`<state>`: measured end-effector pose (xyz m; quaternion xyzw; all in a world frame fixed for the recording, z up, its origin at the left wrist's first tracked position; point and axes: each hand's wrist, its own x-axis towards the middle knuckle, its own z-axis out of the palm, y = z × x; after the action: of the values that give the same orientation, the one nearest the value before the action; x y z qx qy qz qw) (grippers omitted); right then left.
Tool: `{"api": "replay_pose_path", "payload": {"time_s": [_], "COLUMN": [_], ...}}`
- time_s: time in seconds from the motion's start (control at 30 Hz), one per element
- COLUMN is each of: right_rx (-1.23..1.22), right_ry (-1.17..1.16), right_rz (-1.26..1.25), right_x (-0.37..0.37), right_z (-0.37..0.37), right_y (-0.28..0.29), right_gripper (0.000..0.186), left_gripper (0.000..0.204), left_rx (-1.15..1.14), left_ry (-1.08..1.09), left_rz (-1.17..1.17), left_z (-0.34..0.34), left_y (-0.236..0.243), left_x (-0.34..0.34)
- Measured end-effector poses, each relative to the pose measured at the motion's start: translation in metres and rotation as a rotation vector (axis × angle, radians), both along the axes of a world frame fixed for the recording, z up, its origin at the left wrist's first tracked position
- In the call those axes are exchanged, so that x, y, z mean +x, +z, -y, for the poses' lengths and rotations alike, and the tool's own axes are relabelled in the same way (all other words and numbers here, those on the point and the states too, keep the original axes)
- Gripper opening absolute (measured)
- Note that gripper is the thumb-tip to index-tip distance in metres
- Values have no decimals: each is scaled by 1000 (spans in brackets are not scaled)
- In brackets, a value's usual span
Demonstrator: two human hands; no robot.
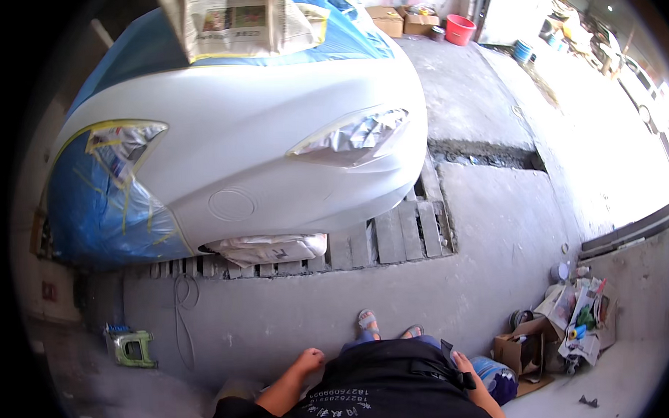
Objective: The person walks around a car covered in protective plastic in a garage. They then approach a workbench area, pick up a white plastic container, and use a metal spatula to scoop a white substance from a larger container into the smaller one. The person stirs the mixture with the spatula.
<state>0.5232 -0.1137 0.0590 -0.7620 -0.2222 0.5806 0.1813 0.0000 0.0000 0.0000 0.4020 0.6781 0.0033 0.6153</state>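
I stand on a grey concrete floor facing the front of a white car [258, 145] with masked headlights. My left hand [308, 359] hangs by my hip in a loose fist and holds nothing I can see. My right hand [461, 364] rests at my right hip next to a dark object [448, 350] at my waist; whether it grips that object I cannot tell. My sandalled feet [368, 324] show below the car's bumper.
Blue film [99, 210] and newspaper [243, 20] mask the car. A slatted floor grate [409, 232] lies under its nose. A green stool [131, 347] stands at left, a hose [182, 310] beside it. Cardboard box [522, 350], papers and cans clutter the right; a red bucket [459, 29] stands far back.
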Motion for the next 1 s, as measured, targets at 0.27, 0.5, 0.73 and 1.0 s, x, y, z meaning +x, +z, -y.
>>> {"api": "replay_pose_path", "payload": {"time_s": [0.27,0.5,0.73,1.0], "right_rx": [-45,-160,-198,-74], "right_ry": [-498,-372,-65,69], "right_rz": [-283,-203,-103,181], "right_x": [21,106,235,336], "right_z": [-3,-23,-19,-49], "right_y": [43,62,40,11], "right_gripper": [64,70,75,39], "left_gripper": [19,21,32,47], "left_rx": [-114,-105,32,364], "left_ry": [41,-36,-148,-343], "left_rz": [-63,-102,-45,-312], "left_z": [-67,-96,-116,-221], "left_y": [48,54,53,164], "left_x": [82,163,287,406]}}
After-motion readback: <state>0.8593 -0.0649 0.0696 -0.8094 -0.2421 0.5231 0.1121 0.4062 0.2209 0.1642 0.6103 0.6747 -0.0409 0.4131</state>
